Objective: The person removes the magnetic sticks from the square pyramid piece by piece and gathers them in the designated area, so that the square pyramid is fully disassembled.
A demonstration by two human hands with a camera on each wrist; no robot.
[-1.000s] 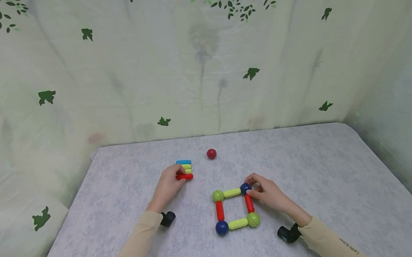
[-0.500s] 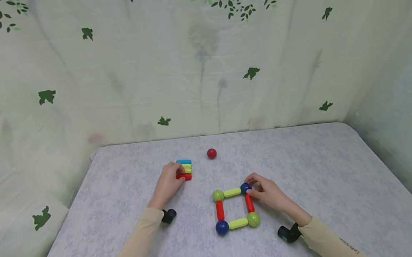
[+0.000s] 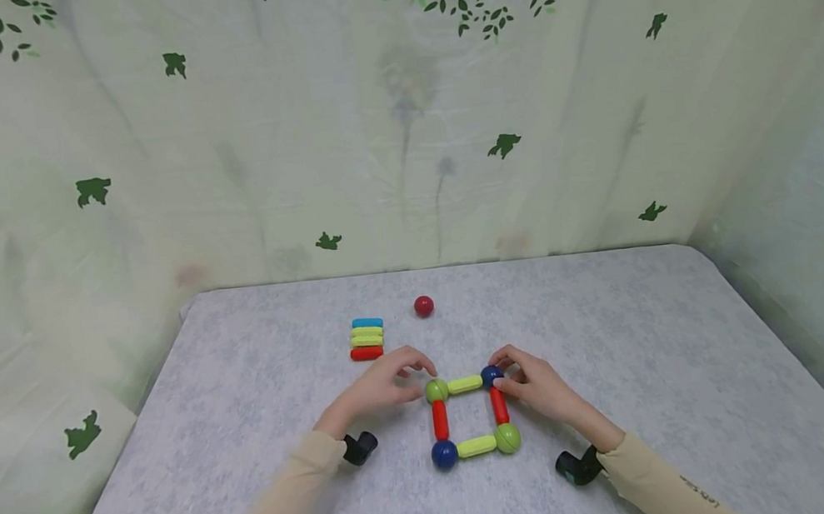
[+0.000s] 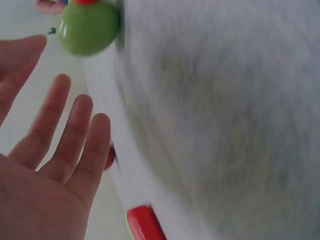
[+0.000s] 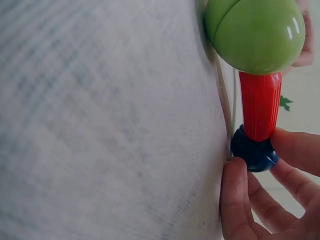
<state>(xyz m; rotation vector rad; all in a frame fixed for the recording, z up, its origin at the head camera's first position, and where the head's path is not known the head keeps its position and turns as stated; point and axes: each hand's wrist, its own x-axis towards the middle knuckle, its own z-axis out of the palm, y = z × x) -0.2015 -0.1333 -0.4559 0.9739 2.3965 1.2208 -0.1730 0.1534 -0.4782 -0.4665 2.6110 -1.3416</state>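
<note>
A square frame of balls and short rods lies on the table. Its corners are a far-left green ball (image 3: 436, 390), a far-right dark blue ball (image 3: 491, 376), a near-left dark blue ball (image 3: 444, 455) and a near-right green ball (image 3: 507, 438). Red rods (image 3: 440, 421) form the sides, yellow-green rods (image 3: 476, 447) the far and near edges. My left hand (image 3: 383, 384) hovers beside the far-left green ball, its fingers spread and holding nothing in the left wrist view. With thumb and fingers, my right hand (image 3: 542, 386) pinches the far-right blue ball (image 5: 252, 152).
Several loose rods lie in a row at the back left: a blue rod (image 3: 367, 323), yellow-green ones and a red rod (image 3: 367, 353). A loose red ball (image 3: 424, 306) sits farther back. Behind the table (image 3: 614, 311) hangs a leaf-printed cloth (image 3: 338, 131).
My left hand has left the row of loose rods and moved right and nearer, to the far-left green ball. The red rod stays in the row. My right hand keeps its place.
</note>
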